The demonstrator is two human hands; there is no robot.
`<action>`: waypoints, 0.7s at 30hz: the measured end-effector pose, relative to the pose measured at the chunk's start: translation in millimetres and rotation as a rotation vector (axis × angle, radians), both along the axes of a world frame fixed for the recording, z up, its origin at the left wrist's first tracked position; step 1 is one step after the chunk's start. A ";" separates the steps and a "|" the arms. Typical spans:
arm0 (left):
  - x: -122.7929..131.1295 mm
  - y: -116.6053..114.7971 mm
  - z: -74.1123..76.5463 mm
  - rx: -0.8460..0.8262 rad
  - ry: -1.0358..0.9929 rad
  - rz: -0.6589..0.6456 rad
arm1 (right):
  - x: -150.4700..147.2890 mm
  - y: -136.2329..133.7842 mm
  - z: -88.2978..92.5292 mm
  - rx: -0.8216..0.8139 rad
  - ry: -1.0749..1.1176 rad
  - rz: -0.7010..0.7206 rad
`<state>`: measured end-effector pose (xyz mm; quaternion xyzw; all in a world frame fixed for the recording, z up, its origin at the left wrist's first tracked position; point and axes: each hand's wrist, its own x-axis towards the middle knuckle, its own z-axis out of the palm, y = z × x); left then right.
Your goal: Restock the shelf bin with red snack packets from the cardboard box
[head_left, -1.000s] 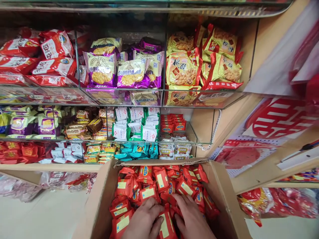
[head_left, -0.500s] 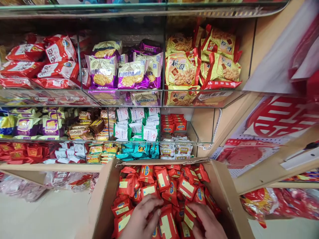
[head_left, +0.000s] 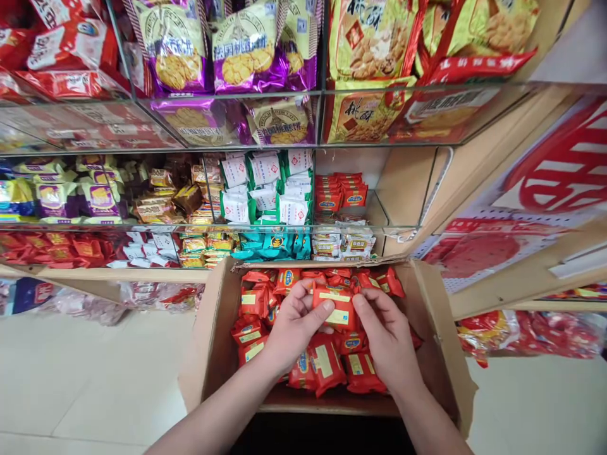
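Note:
A cardboard box [head_left: 213, 341] stands open below me, full of small red snack packets [head_left: 322, 363]. My left hand [head_left: 291, 328] and my right hand [head_left: 386, 335] are both inside it. Together they pinch one red packet with a yellow label [head_left: 337, 308], lifted a little above the pile. The left thumb lies on the packet's left edge and the right fingers grip its right edge.
Glass shelves [head_left: 265, 101] in front hold purple, yellow, red, green-white and teal snack bags. A short stack of the same red packets [head_left: 340, 191] sits on the middle shelf. A wooden rack [head_left: 521, 278] with red paper goods is at right. Pale floor tiles [head_left: 85, 379] lie at left.
The view has dropped and moved closer to the shelves. Both hands rose from digging in the pile and now hold a single red packet between them.

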<state>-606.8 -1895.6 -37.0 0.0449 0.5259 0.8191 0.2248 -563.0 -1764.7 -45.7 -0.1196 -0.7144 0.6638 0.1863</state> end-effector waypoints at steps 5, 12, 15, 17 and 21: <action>-1.5 0.7 4.0 -0.037 0.059 0.001 | -7.8 -0.3 -4.8 0.210 0.078 -0.100; -0.3 1.8 4.0 0.054 0.126 0.086 | -8.2 -5.0 -12.7 0.323 0.157 -0.165; 1.0 1.3 2.4 0.046 0.139 0.100 | -7.0 -4.5 -13.9 0.277 0.150 -0.151; 1.8 0.8 1.7 0.018 0.177 0.096 | -7.4 -3.0 -14.0 0.228 0.136 -0.126; 1.8 2.1 -1.6 -0.094 0.277 0.179 | -8.8 -2.5 -13.0 0.230 0.157 -0.128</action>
